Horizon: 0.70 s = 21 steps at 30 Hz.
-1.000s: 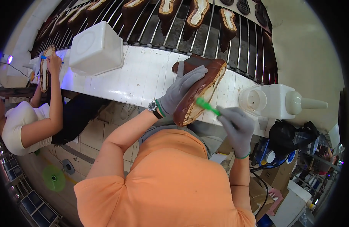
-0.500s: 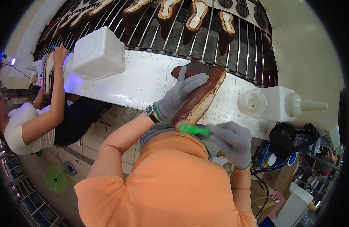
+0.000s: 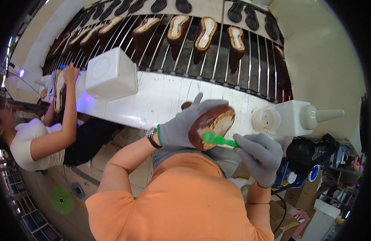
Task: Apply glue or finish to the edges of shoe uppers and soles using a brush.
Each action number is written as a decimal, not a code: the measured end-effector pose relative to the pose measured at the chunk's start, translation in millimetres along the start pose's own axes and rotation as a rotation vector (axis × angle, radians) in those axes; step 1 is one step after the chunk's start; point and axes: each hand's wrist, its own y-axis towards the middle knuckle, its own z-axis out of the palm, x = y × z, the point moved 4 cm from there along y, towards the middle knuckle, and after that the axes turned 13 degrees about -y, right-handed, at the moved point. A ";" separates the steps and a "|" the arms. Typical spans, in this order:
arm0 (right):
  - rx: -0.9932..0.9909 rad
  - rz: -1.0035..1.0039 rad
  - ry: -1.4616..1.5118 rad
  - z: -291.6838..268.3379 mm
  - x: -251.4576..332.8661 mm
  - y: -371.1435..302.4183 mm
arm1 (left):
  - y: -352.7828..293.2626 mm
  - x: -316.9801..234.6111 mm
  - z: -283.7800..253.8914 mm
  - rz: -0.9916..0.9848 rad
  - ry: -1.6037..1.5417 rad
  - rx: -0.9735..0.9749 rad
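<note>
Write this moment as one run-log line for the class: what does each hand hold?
left hand: grips brown shoe, sole side up | right hand: holds green brush at its edge | white squeeze bottle: lying on bench

white bench point(image 3: 161, 100), wire rack point(image 3: 217, 52), tiled floor point(image 3: 36, 209)

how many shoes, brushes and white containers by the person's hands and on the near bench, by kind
brown shoe in the gloved left hand: 1
green brush in the gloved right hand: 1
white square tub on the bench: 1
white nozzle bottle: 1
total: 4
The shoes on the wire rack behind are left out.
</note>
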 end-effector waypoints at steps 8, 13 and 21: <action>-0.074 0.219 -0.013 -24.8 -28.2 5.2 | 26.6 -11.8 -5.7 0.037 0.229 0.253; -0.126 0.245 0.048 -7.4 -30.6 12.1 | 40.0 -10.5 -18.4 -0.125 0.026 0.302; -0.056 -0.060 -0.255 -11.1 -7.8 34.4 | 58.4 -6.6 -50.3 -0.158 0.178 0.491</action>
